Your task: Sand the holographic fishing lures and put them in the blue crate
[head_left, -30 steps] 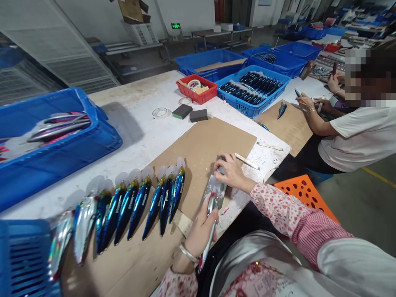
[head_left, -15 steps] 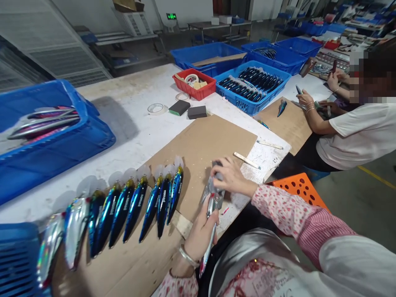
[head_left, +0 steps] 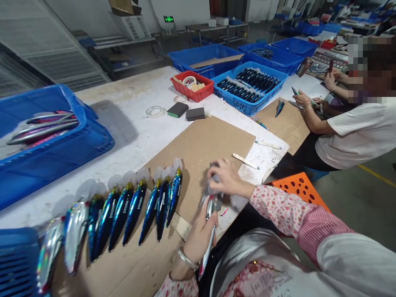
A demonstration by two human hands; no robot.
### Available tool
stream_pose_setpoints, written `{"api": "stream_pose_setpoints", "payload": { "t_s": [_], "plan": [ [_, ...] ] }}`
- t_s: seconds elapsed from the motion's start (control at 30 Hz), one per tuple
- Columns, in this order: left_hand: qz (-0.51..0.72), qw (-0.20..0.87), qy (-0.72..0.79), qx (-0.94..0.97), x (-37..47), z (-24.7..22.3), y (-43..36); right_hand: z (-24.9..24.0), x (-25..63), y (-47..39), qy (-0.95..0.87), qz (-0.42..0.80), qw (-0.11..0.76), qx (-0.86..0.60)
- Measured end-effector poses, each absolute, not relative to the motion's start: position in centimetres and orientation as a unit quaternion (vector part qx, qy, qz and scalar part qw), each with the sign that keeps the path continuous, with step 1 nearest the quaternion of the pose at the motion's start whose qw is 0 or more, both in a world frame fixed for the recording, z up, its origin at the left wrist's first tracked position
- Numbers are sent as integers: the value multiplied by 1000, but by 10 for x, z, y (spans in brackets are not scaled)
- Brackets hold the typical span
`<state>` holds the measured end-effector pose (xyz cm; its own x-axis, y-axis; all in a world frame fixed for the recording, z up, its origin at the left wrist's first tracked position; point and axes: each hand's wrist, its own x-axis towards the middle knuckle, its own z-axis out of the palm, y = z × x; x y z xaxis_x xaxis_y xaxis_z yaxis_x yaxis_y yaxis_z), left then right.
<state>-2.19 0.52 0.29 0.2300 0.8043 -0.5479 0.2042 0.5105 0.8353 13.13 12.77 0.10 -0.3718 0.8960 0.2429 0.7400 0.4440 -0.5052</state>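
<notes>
My left hand [head_left: 199, 233] is closed around a slim silver fishing lure [head_left: 206, 249] with red at both ends, held at the edge of the cardboard. Just beyond it, the curled fingers of my right hand [head_left: 227, 177] grip a small grey pad [head_left: 213, 166] by the lure's front end. Motion blurs these fingers, and they hide most of the pad. Left of my hands lies a slanted row of lures with clear lips. Several are blue-black, such as this blue lure [head_left: 149, 211]; silver lures, including this silver lure [head_left: 76, 235], end the row.
A blue bin [head_left: 93, 142] with pink and silver lures stands left. Dark sanding blocks [head_left: 195, 114], a tape roll [head_left: 154, 111] and a red basket [head_left: 193, 95] lie beyond the cardboard [head_left: 213, 136]. A blue crate [head_left: 239, 106] holds dark lures. A co-worker [head_left: 359, 123] sits right.
My right hand has shifted slightly left over the lure's front end. My left hand and the lure stay nearly in place; the view has moved a little.
</notes>
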Motion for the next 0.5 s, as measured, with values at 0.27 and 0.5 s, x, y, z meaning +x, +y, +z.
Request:
{"api": "stream_pose_setpoints", "payload": {
  "t_s": [0.27,0.5],
  "plan": [
    [216,617,596,466,-17,10,6,0,127,132,-794,140,246,-538],
    [189,596,601,498,-22,10,4,-3,137,139,-783,153,276,-536]
  ]
}}
